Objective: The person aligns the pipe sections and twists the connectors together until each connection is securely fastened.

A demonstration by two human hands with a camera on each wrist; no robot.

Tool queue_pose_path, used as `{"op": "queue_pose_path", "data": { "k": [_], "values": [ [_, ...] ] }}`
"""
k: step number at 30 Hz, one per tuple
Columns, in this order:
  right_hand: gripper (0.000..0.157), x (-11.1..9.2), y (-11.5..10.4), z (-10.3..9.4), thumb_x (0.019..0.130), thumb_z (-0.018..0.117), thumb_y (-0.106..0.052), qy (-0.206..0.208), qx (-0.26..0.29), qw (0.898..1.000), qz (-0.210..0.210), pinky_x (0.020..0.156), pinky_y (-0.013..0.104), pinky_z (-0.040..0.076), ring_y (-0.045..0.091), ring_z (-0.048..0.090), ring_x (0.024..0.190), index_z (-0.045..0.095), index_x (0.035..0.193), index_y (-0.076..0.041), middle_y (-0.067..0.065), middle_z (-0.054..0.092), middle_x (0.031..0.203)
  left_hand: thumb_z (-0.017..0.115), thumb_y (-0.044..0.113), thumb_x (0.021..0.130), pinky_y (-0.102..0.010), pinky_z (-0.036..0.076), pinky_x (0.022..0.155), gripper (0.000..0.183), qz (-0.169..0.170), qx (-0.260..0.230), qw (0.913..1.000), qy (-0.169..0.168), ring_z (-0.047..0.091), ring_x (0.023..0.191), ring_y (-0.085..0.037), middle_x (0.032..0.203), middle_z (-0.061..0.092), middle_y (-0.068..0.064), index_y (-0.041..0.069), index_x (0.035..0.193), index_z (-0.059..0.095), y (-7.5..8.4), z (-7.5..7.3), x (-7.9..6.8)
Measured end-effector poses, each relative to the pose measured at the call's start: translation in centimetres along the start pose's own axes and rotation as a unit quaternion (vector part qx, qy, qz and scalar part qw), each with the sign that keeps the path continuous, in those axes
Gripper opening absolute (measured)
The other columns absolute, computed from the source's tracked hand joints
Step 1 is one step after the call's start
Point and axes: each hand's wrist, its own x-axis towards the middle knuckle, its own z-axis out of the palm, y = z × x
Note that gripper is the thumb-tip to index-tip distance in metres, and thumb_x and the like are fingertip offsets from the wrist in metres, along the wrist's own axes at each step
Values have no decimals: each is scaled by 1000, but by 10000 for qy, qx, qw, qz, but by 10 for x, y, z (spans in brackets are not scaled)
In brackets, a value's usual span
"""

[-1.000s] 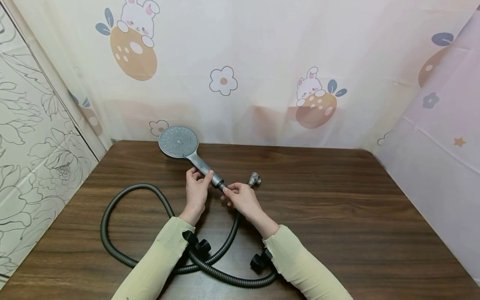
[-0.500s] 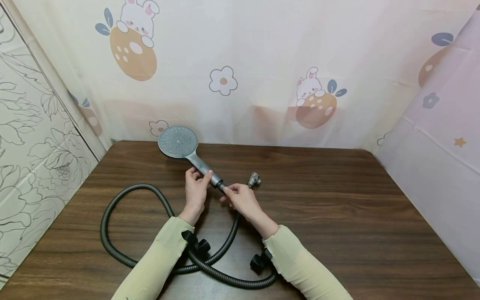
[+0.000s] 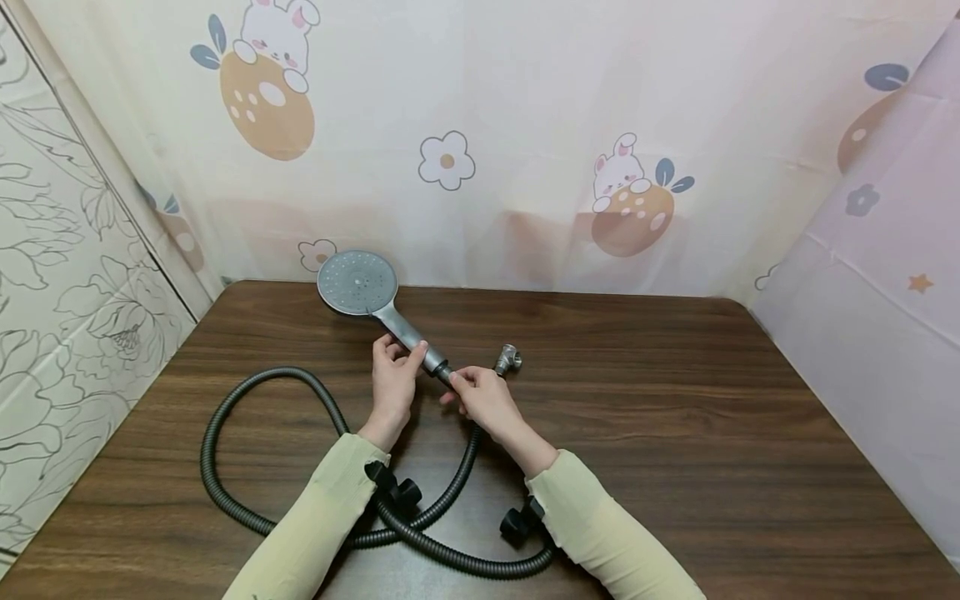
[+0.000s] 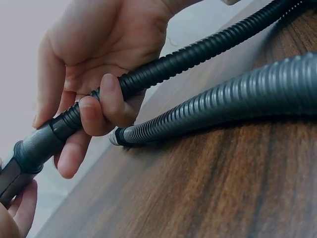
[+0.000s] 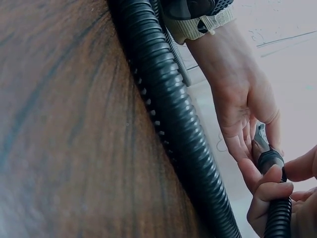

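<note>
A grey shower head (image 3: 357, 283) is held up over the far left part of the table, its round spray face turned toward the head camera. My left hand (image 3: 392, 387) pinches the lower part of its handle (image 3: 408, 335) between thumb and fingers. At the handle's end, my right hand (image 3: 487, 400) grips the hose end, thumb on the smooth dark connector (image 4: 37, 146) and fingers curled round the ribbed black hose (image 4: 168, 69). Connector and handle meet in one line in the left wrist view. The right wrist view has both hands close together at this joint.
The hose (image 3: 210, 442) loops across the wooden table (image 3: 675, 400) and crosses itself beneath the forearms. Its other end carries a metal elbow fitting (image 3: 508, 359), just beyond the right hand. Printed curtains (image 3: 525, 125) hang behind the table.
The right thumb and fingers shift very slightly at the hose connector. The left hand, shower head and hose loops stay practically where they were.
</note>
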Motion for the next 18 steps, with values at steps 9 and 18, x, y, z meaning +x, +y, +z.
{"op": "queue_pose_path", "data": {
  "k": [9, 18],
  "values": [
    [38, 1, 4, 0, 84, 65, -22, 24, -106, 9999, -117, 52, 22, 42, 16, 55, 58, 51, 113, -3, 8, 69, 81, 61, 13, 87, -17, 46, 64, 52, -12, -10, 10000, 33, 54, 71, -3, 104, 52, -11, 1, 129, 32, 1, 0, -1],
    [32, 2, 4, 0, 86, 63, -21, 19, 45, 10000, -10, 52, 22, 43, 14, 54, 56, 50, 109, -2, 8, 70, 81, 59, 13, 88, -19, 47, 65, 50, -7, 48, 10000, -34, 54, 74, -5, 104, 51, -10, 3, 130, 33, 0, 0, -2]
  ]
}}
